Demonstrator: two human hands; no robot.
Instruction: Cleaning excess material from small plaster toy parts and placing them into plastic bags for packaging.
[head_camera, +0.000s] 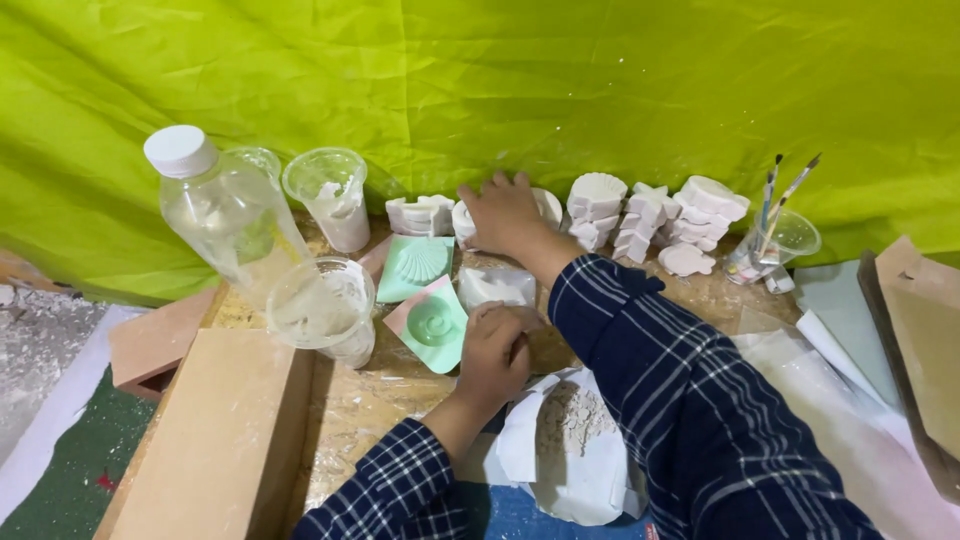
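Observation:
My right hand reaches to the back of the board and closes over a round white plaster cast. Nearer to me, my left hand rests on the board as a loose fist, with nothing visible in it. It sits just right of a green mould with a spiral shell shape and below a white mould piece. A second green mould with a fan shell lies behind those. Both sleeves are dark blue plaid.
A clear bottle with a white cap, a plastic cup smeared with plaster and another cup stand left. Stacks of white shell casts line the back; a cup of brushes is right. An open powder bag lies near me.

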